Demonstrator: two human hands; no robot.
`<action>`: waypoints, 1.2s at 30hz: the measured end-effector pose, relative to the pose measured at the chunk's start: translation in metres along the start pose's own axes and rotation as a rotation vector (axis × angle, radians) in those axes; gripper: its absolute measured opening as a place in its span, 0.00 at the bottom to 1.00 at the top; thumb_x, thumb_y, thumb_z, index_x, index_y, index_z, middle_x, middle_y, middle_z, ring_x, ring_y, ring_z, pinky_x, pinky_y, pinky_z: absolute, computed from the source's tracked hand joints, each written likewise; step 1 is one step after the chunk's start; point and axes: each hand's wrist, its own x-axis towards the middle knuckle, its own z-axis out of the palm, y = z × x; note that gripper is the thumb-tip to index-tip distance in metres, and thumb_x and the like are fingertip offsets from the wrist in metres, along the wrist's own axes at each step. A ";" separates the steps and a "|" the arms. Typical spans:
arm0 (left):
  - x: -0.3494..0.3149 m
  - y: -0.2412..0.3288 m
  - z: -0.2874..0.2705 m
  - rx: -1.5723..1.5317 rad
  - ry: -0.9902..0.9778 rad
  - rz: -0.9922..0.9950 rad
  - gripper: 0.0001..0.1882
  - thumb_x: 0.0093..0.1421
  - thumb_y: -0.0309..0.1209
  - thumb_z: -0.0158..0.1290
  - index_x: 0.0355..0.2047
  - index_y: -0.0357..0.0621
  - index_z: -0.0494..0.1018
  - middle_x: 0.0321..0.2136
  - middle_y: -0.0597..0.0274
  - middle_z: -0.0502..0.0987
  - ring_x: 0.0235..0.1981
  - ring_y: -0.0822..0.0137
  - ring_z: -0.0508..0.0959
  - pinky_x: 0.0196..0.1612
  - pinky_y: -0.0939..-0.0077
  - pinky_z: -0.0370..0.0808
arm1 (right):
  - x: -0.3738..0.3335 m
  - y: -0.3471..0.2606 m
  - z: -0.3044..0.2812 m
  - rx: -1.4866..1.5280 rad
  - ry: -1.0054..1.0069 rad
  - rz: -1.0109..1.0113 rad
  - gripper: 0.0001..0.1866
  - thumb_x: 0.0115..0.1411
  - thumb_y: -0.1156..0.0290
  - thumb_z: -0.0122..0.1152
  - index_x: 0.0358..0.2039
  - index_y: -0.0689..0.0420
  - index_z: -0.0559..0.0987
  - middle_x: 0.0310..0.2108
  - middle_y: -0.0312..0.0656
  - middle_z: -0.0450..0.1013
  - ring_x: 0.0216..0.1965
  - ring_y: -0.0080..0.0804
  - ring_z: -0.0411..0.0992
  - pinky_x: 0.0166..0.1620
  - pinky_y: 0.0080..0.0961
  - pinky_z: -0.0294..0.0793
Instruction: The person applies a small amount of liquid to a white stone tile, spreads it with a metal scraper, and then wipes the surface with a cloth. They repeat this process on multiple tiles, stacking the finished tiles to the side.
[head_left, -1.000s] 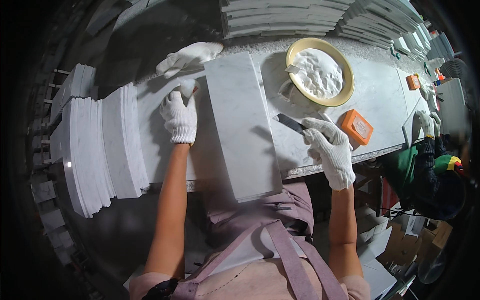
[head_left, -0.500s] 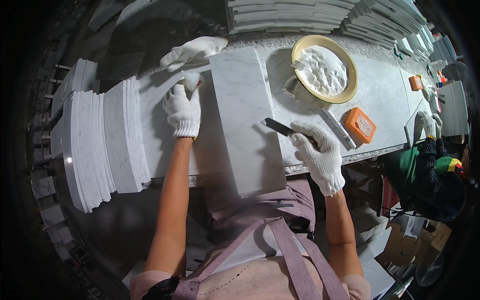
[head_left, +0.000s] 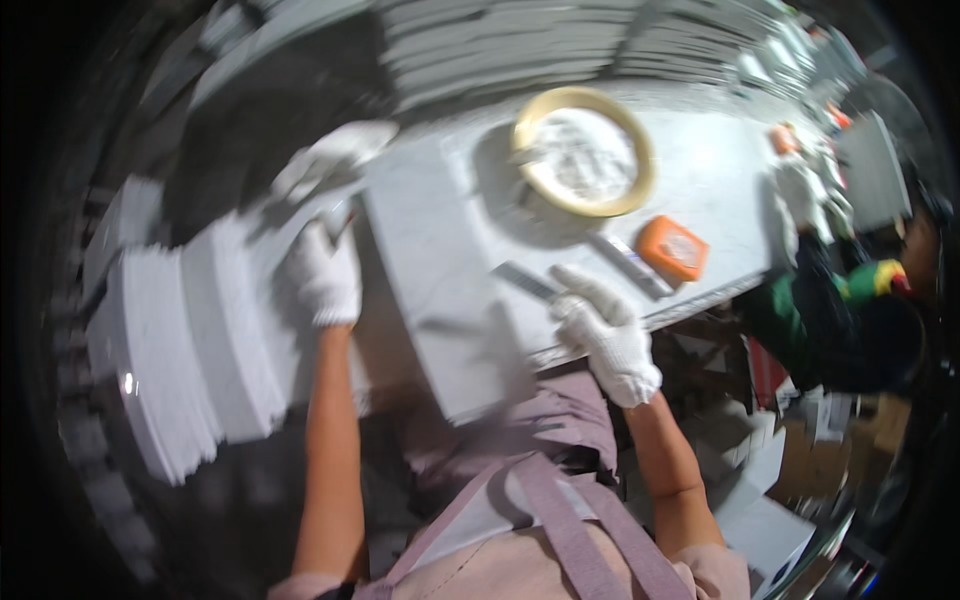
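Observation:
A long pale marble slab lies in front of me, its near end jutting past the bench edge over my lap. Left of it is my left hand, in a white knitted glove, with the fingers closed around a small pale object, too blurred to name. My right hand, also gloved, grips a dark flat-bladed scraper. Its blade points left, with the tip close to the slab's right edge. A yellow-rimmed bowl of white powder stands beyond the right hand.
An orange box and a white marker-like tube lie right of the slab. A loose white glove rests at the far left. Stacked slabs stand left; more line the back. Another person works at right.
My view has tilted and shifted, blurring the picture. The scraper has drawn back from over the slab to beside its right edge. My left hand keeps its grip beside the slab.

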 end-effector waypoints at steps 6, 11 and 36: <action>0.004 -0.002 -0.001 -0.130 -0.016 -0.078 0.22 0.64 0.41 0.66 0.50 0.38 0.79 0.43 0.47 0.85 0.44 0.49 0.84 0.48 0.57 0.79 | -0.037 0.023 -0.055 0.157 -0.223 0.095 0.36 0.70 0.57 0.66 0.74 0.57 0.66 0.44 0.32 0.77 0.38 0.15 0.73 0.38 0.14 0.77; -0.007 -0.001 -0.010 -0.135 -0.059 -0.101 0.24 0.66 0.33 0.64 0.59 0.40 0.74 0.52 0.47 0.80 0.52 0.49 0.81 0.54 0.57 0.80 | -0.064 0.044 -0.083 0.343 -0.254 0.187 0.22 0.72 0.62 0.65 0.61 0.59 0.75 0.40 0.31 0.75 0.37 0.17 0.73 0.40 0.16 0.76; -0.055 0.084 -0.116 -0.377 -0.324 0.545 0.39 0.57 0.56 0.68 0.60 0.42 0.75 0.59 0.51 0.76 0.64 0.46 0.73 0.70 0.51 0.67 | 0.060 0.076 -0.036 -0.578 0.337 -1.057 0.17 0.61 0.84 0.66 0.51 0.58 0.83 0.39 0.44 0.81 0.39 0.37 0.80 0.45 0.30 0.80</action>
